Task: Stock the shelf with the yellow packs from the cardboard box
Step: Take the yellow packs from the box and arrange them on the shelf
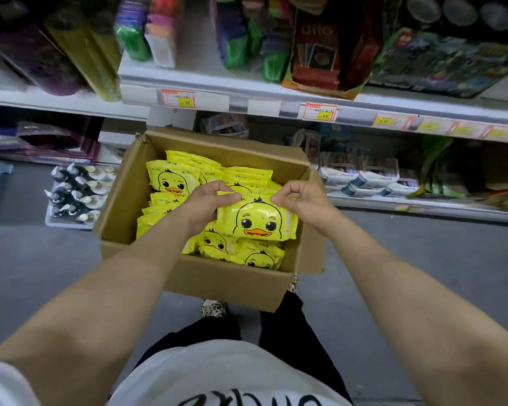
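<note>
Head view: left hand [208,200] and right hand [298,197] are both pinching one yellow pack [258,219] over the cardboard box [206,279].

Yellow duck packs [170,178] inside cardboard box [123,200]: "CKOK" printed top left; the small characters beside it are illegible.
Red card-game box [317,51], on the shelf above the cardboard box: "UNO".
Shelf-edge price tag [179,98], directly above the cardboard box: "35".
Second price tag [320,112], above and right: "99".
Yellow tag [384,121], farther right: possibly "4.80", blurred.
</note>
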Demonstrator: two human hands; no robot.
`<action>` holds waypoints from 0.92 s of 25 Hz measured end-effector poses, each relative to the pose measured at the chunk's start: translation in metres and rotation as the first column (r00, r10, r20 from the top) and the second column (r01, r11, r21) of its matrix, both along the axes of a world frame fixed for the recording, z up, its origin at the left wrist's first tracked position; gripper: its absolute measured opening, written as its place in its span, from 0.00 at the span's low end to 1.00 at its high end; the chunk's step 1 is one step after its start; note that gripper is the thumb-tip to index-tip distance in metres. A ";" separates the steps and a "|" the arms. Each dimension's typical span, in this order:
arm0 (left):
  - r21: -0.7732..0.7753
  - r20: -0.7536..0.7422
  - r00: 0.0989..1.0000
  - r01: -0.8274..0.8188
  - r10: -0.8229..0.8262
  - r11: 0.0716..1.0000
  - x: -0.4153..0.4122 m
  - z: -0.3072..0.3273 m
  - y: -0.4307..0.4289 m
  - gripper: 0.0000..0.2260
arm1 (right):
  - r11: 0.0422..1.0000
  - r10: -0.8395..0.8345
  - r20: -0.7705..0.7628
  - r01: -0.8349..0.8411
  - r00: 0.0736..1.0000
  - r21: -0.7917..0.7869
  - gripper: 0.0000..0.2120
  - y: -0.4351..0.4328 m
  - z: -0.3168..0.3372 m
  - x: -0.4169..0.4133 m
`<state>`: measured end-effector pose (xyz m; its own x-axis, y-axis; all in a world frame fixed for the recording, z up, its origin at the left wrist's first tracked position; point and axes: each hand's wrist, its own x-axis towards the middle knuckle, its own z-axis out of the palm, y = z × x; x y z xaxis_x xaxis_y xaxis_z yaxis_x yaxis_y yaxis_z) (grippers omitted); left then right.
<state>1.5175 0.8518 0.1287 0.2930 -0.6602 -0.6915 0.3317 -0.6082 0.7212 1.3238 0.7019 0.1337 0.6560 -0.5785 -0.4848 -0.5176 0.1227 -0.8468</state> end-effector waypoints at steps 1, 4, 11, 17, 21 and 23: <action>0.002 -0.028 0.999 -0.041 0.041 0.999 -0.004 -0.003 -0.007 0.09 | 1.000 0.027 0.010 -0.027 1.000 0.005 0.04 -0.008 -0.001 -0.002; -0.003 -0.141 0.980 -0.139 0.137 0.990 -0.022 -0.001 -0.027 0.06 | 0.995 0.055 0.011 -0.056 0.998 0.083 0.17 -0.035 -0.002 -0.013; -0.012 -0.059 0.984 -0.169 0.168 0.986 -0.057 -0.008 -0.089 0.03 | 0.868 0.481 -0.317 -0.494 0.817 0.046 0.16 -0.113 0.005 -0.027; 0.157 0.481 0.877 -0.092 0.006 0.983 -0.061 -0.057 -0.073 0.13 | 0.937 0.297 -0.274 -0.334 0.915 -0.099 0.12 -0.171 -0.002 -0.039; 0.353 0.798 0.438 0.215 -0.413 0.911 -0.087 -0.087 -0.059 0.13 | 0.951 0.255 -0.258 -0.290 0.932 -0.107 0.14 -0.178 -0.013 -0.044; 0.432 0.872 0.073 0.351 -0.484 0.831 -0.094 -0.094 -0.063 0.13 | 0.955 0.242 -0.258 -0.276 0.936 -0.107 0.15 -0.176 -0.019 -0.048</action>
